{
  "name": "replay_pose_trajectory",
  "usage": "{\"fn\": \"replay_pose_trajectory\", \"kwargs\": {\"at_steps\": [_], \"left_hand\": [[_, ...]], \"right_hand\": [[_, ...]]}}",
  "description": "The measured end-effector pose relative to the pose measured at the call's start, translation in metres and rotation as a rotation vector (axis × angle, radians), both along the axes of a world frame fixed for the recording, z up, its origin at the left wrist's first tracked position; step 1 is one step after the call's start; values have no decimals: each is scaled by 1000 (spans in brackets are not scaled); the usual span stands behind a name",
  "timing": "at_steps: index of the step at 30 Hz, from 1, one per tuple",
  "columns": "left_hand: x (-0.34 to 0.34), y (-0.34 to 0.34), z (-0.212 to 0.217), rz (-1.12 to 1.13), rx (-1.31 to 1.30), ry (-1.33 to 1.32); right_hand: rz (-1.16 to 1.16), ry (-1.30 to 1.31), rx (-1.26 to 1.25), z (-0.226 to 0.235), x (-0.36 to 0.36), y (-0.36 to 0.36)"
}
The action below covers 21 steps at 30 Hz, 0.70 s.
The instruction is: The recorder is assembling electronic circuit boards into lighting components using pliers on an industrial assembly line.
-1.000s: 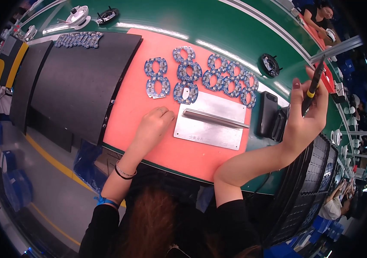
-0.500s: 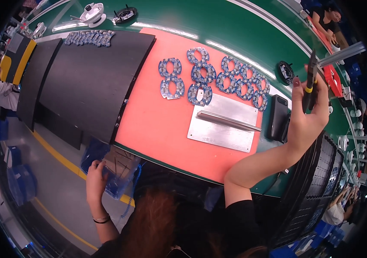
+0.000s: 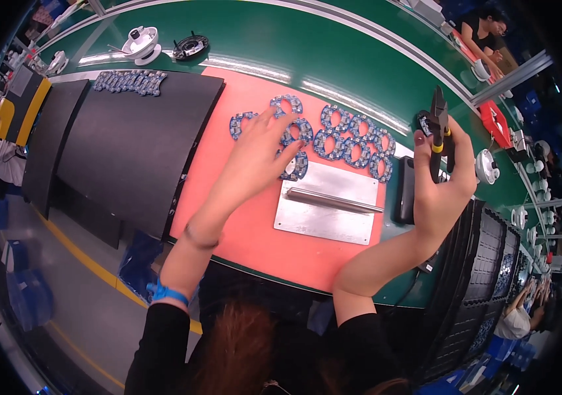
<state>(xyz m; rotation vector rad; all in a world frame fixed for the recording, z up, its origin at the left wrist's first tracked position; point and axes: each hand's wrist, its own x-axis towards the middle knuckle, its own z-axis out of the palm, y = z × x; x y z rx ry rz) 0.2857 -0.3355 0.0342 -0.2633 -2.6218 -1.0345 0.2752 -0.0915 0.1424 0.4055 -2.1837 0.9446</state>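
Observation:
My left hand (image 3: 252, 153) reaches over the left cluster of blue ring-shaped circuit boards (image 3: 299, 131), its fingers spread. It partly covers the boards on the left side; whether the fingertips touch one is hard to tell. Raised at the right, my right hand (image 3: 451, 181) is closed around cutting pliers (image 3: 438, 117) with black and yellow handles, jaws pointing up. A second cluster of joined blue circuit boards (image 3: 358, 153) lies further right on the pink mat (image 3: 245, 247). Nearer me sits a flat metal plate (image 3: 320, 226) with a long metal bar (image 3: 334, 199) across it.
A black board (image 3: 133, 145) left of the mat carries a row of circuit boards (image 3: 129, 83). Beside the plate stands a black box-like object (image 3: 405, 191). Black trays (image 3: 482, 276) are stacked at the right. White and black round housings (image 3: 141, 45) stand at the back.
My left hand has come up from beside the table's near edge to over the left circuit boards. My right hand, still holding the cutting pliers, has shifted slightly left and lower.

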Motion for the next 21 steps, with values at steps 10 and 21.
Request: {"fn": "replay_pose_trajectory", "kwargs": {"at_steps": [10,21], "left_hand": [[-67,50,-68,241,-350,-76],[-97,18,-86,197,48,-9]], "right_hand": [[-20,-36,-127,-12,-16,25],[-45,-47,-264,-19,-19,40]]}}
